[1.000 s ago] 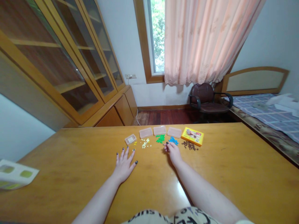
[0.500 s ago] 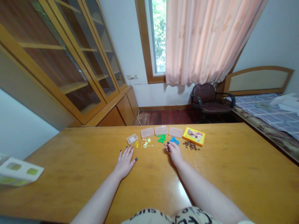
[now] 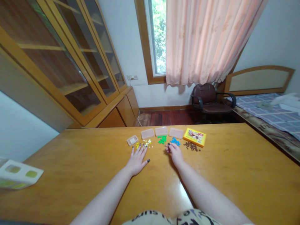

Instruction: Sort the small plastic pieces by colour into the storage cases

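My left hand (image 3: 137, 161) lies flat on the wooden table with its fingers spread, holding nothing. Its fingertips reach the small yellow pieces (image 3: 137, 145) and the cream-white pieces (image 3: 147, 143), partly covering them. My right hand (image 3: 174, 153) is closed, fingers curled in just below the small blue pieces (image 3: 175, 141); whatever is in it is hidden. A heap of green pieces (image 3: 162, 139) lies between the two hands, a little farther back. Brown pieces (image 3: 192, 146) are scattered to the right of my right hand.
Behind the heaps stand a small plastic box (image 3: 132, 140) and three clear plastic trays (image 3: 147, 134). A yellow picture box (image 3: 194, 137) lies at their right. On the far left is a white holder with cutouts (image 3: 21, 173). Beyond the table stands an office chair (image 3: 207, 98).
My left hand has slid to the right across the table, from beside the yellow pieces to the yellow and cream-white ones. My right hand has hardly moved.
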`<state>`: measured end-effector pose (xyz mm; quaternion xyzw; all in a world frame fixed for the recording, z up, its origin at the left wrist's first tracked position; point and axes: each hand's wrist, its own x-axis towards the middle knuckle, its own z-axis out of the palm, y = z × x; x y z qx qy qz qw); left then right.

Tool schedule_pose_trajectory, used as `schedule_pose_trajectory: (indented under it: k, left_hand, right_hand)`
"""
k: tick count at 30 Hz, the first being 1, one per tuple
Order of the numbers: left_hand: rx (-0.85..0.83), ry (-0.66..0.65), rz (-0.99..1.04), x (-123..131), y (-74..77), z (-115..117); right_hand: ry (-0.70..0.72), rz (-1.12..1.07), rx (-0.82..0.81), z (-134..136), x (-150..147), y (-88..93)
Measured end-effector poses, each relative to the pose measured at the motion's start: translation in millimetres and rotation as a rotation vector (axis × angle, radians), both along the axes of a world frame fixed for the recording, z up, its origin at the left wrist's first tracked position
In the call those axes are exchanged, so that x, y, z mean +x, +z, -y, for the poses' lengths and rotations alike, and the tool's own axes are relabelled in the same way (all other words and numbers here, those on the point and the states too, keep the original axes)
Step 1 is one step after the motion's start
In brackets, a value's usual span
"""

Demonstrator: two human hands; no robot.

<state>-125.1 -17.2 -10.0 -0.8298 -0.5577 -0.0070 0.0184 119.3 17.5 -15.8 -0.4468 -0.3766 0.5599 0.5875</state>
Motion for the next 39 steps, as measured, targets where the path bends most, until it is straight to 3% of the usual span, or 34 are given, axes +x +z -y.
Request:
schedule_pose_trajectory:
  k: [15,24,30,39]
  left_hand:
    - [-0.015,0.171,0.02,-3,-4.8,-6]
    - [-0.099,0.257,-0.024,17,2.8,-33]
    - [0.073,0.215,-0.014,27,0.0,-34]
    - [0.072,0.094,0.037,27,8.0,-34]
  right_hand:
    - [0.01,-0.013,-0.03,2,-2,5.8]
    - [0.012,-0.003,-0.03,3,-2,7.0]
    - [0.008,-0.004,-0.025,3,-2,7.0]
    - [0.011,0.047,-0.014,1,-2,3.6]
